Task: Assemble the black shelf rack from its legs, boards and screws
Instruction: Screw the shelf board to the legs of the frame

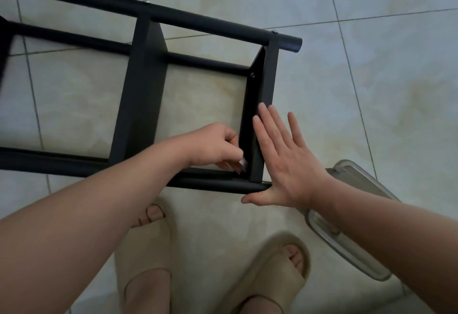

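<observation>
The black shelf rack (138,95) lies on its side on the tiled floor, with round legs (213,28) and flat boards between them. My right hand (285,160) lies flat with straight fingers against the outer face of the end board (269,76), its thumb under the near leg (223,186). My left hand (218,147) reaches inside the frame to the corner where that board meets the near leg, fingertips pinching something small there; the item is mostly hidden. Screw heads (252,75) show on the end board and the far leg.
A clear plastic container (354,224) lies on the floor under my right forearm. My feet in beige slippers (146,259) stand just below the rack. Pale tiles (371,66) surround everything.
</observation>
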### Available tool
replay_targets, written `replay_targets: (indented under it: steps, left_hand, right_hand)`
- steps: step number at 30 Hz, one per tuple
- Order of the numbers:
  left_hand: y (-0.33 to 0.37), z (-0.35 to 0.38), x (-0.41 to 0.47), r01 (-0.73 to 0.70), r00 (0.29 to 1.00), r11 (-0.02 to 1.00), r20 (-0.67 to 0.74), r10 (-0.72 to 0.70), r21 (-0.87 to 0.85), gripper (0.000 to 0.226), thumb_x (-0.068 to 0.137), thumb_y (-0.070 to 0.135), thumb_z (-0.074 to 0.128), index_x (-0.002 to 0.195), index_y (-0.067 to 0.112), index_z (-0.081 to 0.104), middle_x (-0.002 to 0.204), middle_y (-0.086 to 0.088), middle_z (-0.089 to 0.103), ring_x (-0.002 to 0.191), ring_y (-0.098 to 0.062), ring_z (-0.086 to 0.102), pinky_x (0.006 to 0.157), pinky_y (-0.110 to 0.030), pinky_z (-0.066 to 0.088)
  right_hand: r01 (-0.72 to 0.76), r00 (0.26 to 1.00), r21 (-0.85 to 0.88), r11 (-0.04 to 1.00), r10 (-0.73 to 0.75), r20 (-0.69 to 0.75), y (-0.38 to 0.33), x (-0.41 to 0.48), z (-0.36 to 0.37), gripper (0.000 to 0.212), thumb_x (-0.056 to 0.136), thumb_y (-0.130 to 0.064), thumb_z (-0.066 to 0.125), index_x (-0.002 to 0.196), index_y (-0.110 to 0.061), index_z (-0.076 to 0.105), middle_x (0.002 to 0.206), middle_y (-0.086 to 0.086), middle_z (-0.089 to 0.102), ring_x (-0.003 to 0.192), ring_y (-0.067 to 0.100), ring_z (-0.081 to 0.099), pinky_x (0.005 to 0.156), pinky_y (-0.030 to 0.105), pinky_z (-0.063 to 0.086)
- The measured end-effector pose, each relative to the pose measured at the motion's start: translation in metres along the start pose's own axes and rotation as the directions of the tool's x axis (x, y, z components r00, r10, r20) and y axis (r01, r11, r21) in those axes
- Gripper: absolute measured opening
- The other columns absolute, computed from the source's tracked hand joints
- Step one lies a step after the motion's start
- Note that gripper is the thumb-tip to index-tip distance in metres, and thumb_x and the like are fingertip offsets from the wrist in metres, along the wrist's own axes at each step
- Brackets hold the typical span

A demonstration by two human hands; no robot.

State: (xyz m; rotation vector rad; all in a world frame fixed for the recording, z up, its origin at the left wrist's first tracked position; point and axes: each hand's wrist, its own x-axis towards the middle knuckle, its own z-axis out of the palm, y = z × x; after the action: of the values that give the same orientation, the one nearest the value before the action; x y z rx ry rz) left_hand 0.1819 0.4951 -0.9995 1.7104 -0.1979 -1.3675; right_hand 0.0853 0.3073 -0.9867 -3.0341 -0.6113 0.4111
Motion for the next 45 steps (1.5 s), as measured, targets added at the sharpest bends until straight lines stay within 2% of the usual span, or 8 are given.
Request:
replay_targets:
  steps: [3,9,20,30,39,45]
  left_hand:
    - [0.003,0.006,0.002,0.020,1.000,0.995,-0.002,-0.021,-0.095,0.014,0.090,-0.001,0.056,0.081,0.009,0.054,0.091,-0.018,0.076,0.081,-0.018,0.076,0.066,-0.024,0.058]
    - [-0.002,0.015,0.001,0.044,0.998,0.979,-0.037,-0.052,-0.198,0.008,0.095,0.011,0.059,0.089,0.011,0.063,0.077,-0.005,0.076,0.075,-0.014,0.074,0.073,-0.027,0.054]
    - [-0.002,0.009,-0.001,0.101,0.993,0.951,-0.022,-0.113,-0.294,0.004,0.093,0.016,0.068,0.093,0.013,0.067,0.082,-0.002,0.077,0.083,-0.014,0.074,0.069,-0.025,0.053]
    - [-0.001,0.003,-0.003,0.084,0.996,0.962,-0.017,-0.091,-0.259,0.003,0.093,0.019,0.068,0.091,0.016,0.068,0.085,-0.001,0.077,0.086,-0.014,0.074,0.074,-0.026,0.051]
    - [0.002,0.007,-0.001,0.069,0.994,0.976,-0.068,-0.084,-0.206,0.006,0.094,0.016,0.065,0.089,0.016,0.066,0.078,0.001,0.076,0.077,-0.010,0.073,0.072,-0.027,0.050]
    - [0.004,0.006,-0.004,0.077,0.996,0.987,-0.038,-0.084,-0.140,0.009,0.094,0.016,0.065,0.085,0.017,0.067,0.077,0.002,0.076,0.077,-0.009,0.073,0.073,-0.027,0.050]
  right_hand:
    - [-0.003,1.000,0.034,0.999,0.004,-0.011,0.000,0.001,0.001,0.137,0.072,-0.097,0.036,0.158,0.005,0.006,0.167,0.023,-0.001,0.156,0.037,-0.005,0.123,0.062,0.008]
    - [-0.005,1.000,0.076,0.997,0.007,-0.028,-0.001,0.001,0.001,0.137,0.071,-0.095,0.039,0.159,0.005,0.007,0.167,0.022,-0.001,0.156,0.037,-0.005,0.124,0.062,0.008]
    - [-0.002,0.998,0.147,0.989,0.010,-0.054,0.000,0.002,0.006,0.136,0.072,-0.095,0.040,0.159,0.003,0.006,0.168,0.020,-0.003,0.156,0.036,-0.006,0.124,0.061,0.007]
    - [-0.002,0.998,0.150,0.989,0.011,-0.059,-0.001,0.004,0.006,0.135,0.072,-0.095,0.039,0.159,0.003,0.007,0.168,0.020,-0.003,0.156,0.036,-0.007,0.124,0.060,0.007]
    - [0.003,0.998,0.168,0.986,0.009,-0.066,-0.002,0.005,0.006,0.135,0.072,-0.095,0.040,0.159,0.003,0.007,0.168,0.020,-0.003,0.156,0.036,-0.007,0.125,0.059,0.007]
    - [0.004,0.998,0.175,0.985,0.008,-0.070,-0.002,0.005,0.007,0.134,0.073,-0.096,0.038,0.160,0.002,0.005,0.168,0.018,-0.005,0.156,0.035,-0.008,0.125,0.059,0.007]
